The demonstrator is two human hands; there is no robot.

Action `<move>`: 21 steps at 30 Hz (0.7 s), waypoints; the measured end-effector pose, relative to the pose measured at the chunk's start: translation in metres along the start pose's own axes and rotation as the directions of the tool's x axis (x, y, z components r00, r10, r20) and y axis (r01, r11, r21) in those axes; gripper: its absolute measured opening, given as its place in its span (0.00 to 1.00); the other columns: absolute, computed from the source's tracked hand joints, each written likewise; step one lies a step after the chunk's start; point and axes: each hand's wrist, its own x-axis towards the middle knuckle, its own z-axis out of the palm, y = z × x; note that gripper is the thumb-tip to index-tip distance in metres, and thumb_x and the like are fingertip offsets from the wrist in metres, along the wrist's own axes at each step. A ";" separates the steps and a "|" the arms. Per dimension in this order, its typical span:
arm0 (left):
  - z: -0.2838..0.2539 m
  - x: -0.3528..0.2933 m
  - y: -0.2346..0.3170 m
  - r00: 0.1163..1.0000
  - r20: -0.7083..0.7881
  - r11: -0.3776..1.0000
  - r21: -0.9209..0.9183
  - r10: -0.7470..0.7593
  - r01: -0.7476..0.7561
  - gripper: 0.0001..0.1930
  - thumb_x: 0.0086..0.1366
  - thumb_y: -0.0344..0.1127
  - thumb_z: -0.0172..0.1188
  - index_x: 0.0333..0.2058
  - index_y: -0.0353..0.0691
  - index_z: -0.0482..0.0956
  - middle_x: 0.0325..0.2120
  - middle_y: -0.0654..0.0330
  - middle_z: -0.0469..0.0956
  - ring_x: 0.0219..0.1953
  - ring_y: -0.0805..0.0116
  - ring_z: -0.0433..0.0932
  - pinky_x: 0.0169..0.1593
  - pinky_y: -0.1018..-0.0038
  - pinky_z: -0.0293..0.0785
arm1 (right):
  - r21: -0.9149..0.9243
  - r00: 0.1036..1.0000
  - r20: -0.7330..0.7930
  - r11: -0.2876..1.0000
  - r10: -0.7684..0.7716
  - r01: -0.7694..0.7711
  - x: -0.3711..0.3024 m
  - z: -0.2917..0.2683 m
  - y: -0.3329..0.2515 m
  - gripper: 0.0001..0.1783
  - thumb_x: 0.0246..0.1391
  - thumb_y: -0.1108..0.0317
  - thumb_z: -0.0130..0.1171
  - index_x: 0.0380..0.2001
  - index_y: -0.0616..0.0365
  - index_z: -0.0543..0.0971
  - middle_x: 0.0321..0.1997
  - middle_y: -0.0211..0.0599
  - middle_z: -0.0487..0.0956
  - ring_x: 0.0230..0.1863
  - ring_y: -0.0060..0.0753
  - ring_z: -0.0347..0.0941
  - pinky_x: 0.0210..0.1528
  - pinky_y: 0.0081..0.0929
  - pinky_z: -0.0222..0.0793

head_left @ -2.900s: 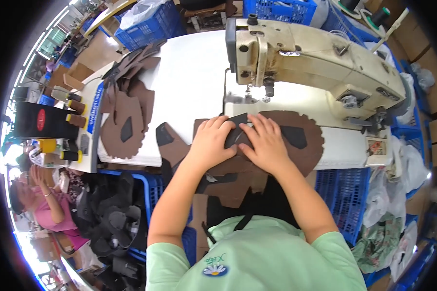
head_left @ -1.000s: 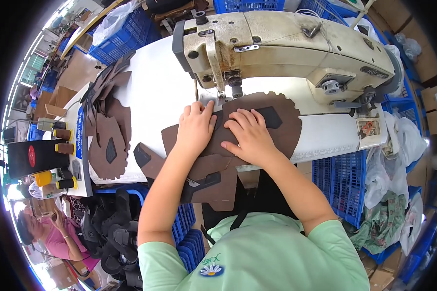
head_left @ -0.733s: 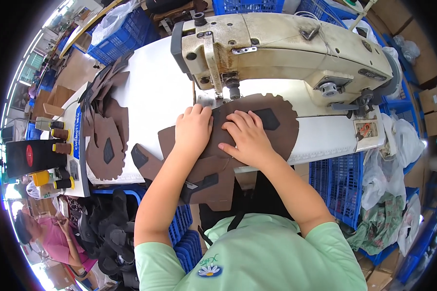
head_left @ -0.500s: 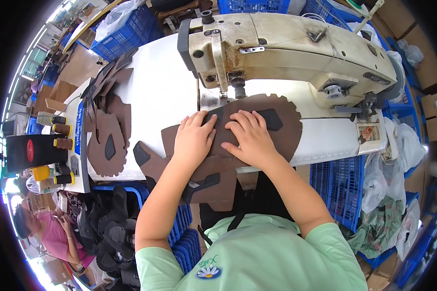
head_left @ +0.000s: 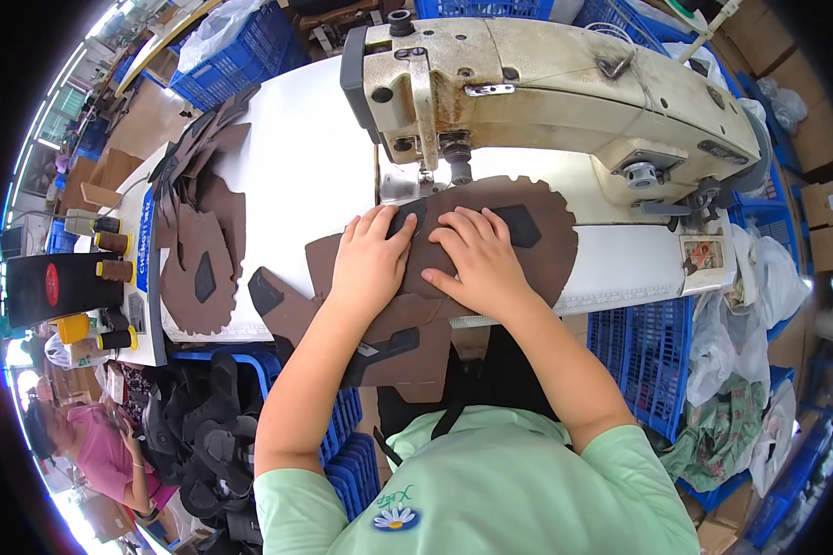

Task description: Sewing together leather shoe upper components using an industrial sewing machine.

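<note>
A brown cut shoe-upper piece (head_left: 537,268) with a scalloped edge and dark patches lies on the white sewing table, its far edge at the foot of the sewing machine (head_left: 537,79). My left hand (head_left: 372,264) rests flat on its left part, fingers stretched toward the needle area. To the right, my right hand (head_left: 477,264) presses on the same piece, fingers spread and slightly bent. Part of the brown material (head_left: 416,375) hangs over the table's near edge between my forearms. The needle tip is too small to make out.
More brown pieces (head_left: 204,250) lie piled on the table's left. Thread spools (head_left: 114,270) stand beyond them. A blue crate (head_left: 639,361) is below right, with plastic bags (head_left: 740,305) beside it. Dark shoe parts (head_left: 217,435) heap at lower left, near a seated person (head_left: 102,449).
The view has shifted slightly. My hands and the brown piece keep almost the same place by the machine.
</note>
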 end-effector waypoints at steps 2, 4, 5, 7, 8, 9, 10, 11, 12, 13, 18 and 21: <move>0.000 0.000 0.000 1.000 0.010 1.000 -0.025 -0.007 0.007 0.19 0.59 0.31 0.60 0.51 0.45 0.80 0.53 0.52 0.74 0.57 0.52 0.71 0.60 0.59 0.67 | -0.002 1.000 -0.008 1.000 -0.010 0.010 0.001 0.000 0.000 0.25 0.46 0.50 0.67 0.44 0.51 0.75 0.54 0.37 0.71 0.63 0.43 0.62 0.67 0.51 0.51; 0.000 0.000 0.000 1.000 0.015 0.999 -0.046 -0.010 0.011 0.19 0.59 0.31 0.60 0.51 0.45 0.80 0.52 0.52 0.74 0.57 0.52 0.71 0.59 0.59 0.67 | -0.033 1.000 0.005 0.999 0.000 0.000 0.000 0.001 -0.001 0.29 0.47 0.48 0.65 0.49 0.53 0.75 0.56 0.39 0.71 0.64 0.43 0.62 0.67 0.51 0.51; 0.000 0.000 0.001 1.000 0.018 0.998 -0.054 -0.018 0.019 0.20 0.58 0.30 0.60 0.52 0.46 0.80 0.53 0.52 0.73 0.57 0.52 0.70 0.60 0.58 0.67 | -0.036 1.000 0.021 0.999 0.013 -0.012 0.001 0.002 -0.002 0.29 0.47 0.48 0.65 0.49 0.53 0.75 0.56 0.39 0.71 0.64 0.43 0.62 0.67 0.51 0.51; 0.000 -0.001 0.002 0.999 0.025 0.997 -0.065 -0.026 0.028 0.22 0.57 0.29 0.60 0.52 0.47 0.79 0.53 0.52 0.73 0.58 0.52 0.70 0.60 0.57 0.66 | -0.090 1.000 -0.016 0.996 0.012 -0.013 0.000 0.004 -0.003 0.35 0.49 0.47 0.63 0.55 0.57 0.73 0.60 0.41 0.71 0.64 0.44 0.63 0.68 0.51 0.51; 0.000 -0.002 0.003 1.000 0.028 0.999 -0.031 -0.008 0.009 0.23 0.56 0.28 0.59 0.53 0.48 0.79 0.54 0.52 0.73 0.58 0.52 0.69 0.61 0.56 0.66 | -0.089 1.000 -0.016 0.996 0.010 -0.012 0.000 0.005 -0.003 0.35 0.49 0.47 0.63 0.55 0.57 0.73 0.60 0.41 0.71 0.64 0.44 0.63 0.68 0.51 0.51; 0.000 -0.003 0.003 1.000 0.020 1.000 0.002 0.011 -0.011 0.25 0.55 0.28 0.59 0.54 0.50 0.78 0.54 0.52 0.72 0.59 0.51 0.69 0.62 0.55 0.65 | -0.119 1.000 -0.009 0.993 0.016 -0.017 -0.001 0.006 -0.005 0.36 0.49 0.46 0.62 0.57 0.58 0.72 0.61 0.42 0.71 0.65 0.44 0.63 0.68 0.51 0.51; 0.000 -0.003 0.003 0.999 0.035 1.000 0.001 0.004 -0.004 0.25 0.55 0.28 0.59 0.54 0.50 0.78 0.54 0.52 0.72 0.59 0.51 0.69 0.62 0.55 0.65 | -0.148 1.000 -0.007 0.989 0.016 -0.017 -0.001 0.007 -0.006 0.38 0.50 0.46 0.62 0.59 0.60 0.71 0.63 0.43 0.70 0.65 0.44 0.63 0.68 0.50 0.51; 0.000 -0.003 0.003 0.999 0.044 1.000 0.004 0.002 -0.002 0.26 0.54 0.27 0.59 0.54 0.51 0.78 0.54 0.52 0.72 0.59 0.51 0.69 0.63 0.54 0.64 | -0.147 1.000 0.002 0.989 0.022 -0.021 -0.002 0.007 -0.006 0.38 0.50 0.46 0.62 0.59 0.60 0.71 0.63 0.43 0.70 0.65 0.44 0.63 0.68 0.50 0.51; 0.001 -0.003 0.003 0.999 0.049 1.000 0.006 -0.003 0.003 0.28 0.53 0.27 0.59 0.55 0.52 0.77 0.55 0.52 0.71 0.59 0.51 0.68 0.63 0.52 0.64 | -0.153 1.000 0.001 0.988 0.025 -0.025 -0.002 0.007 -0.007 0.38 0.50 0.46 0.62 0.58 0.59 0.71 0.63 0.42 0.70 0.65 0.43 0.63 0.68 0.50 0.52; 0.001 -0.003 0.003 0.999 0.052 1.000 0.003 -0.002 0.002 0.28 0.53 0.27 0.59 0.55 0.52 0.77 0.55 0.52 0.71 0.59 0.51 0.68 0.63 0.52 0.64 | -0.161 1.000 -0.011 0.987 0.022 -0.023 -0.002 0.007 -0.007 0.38 0.50 0.46 0.62 0.58 0.59 0.71 0.62 0.42 0.70 0.64 0.43 0.63 0.68 0.50 0.52; 0.001 -0.003 0.000 0.998 0.062 1.000 0.001 0.009 -0.009 0.24 0.57 0.31 0.58 0.55 0.51 0.77 0.55 0.52 0.72 0.60 0.53 0.68 0.62 0.49 0.64 | -0.138 0.999 0.010 0.990 0.039 -0.037 0.000 0.004 -0.006 0.38 0.50 0.46 0.62 0.58 0.59 0.71 0.62 0.42 0.71 0.64 0.43 0.64 0.67 0.50 0.52; 0.001 -0.004 -0.001 0.999 0.052 1.000 -0.011 0.014 -0.013 0.27 0.54 0.28 0.59 0.55 0.51 0.78 0.55 0.53 0.71 0.60 0.52 0.68 0.63 0.53 0.64 | -0.133 0.999 0.012 0.991 0.036 -0.034 0.002 0.004 -0.006 0.38 0.50 0.46 0.62 0.58 0.59 0.71 0.62 0.41 0.71 0.64 0.43 0.64 0.67 0.50 0.52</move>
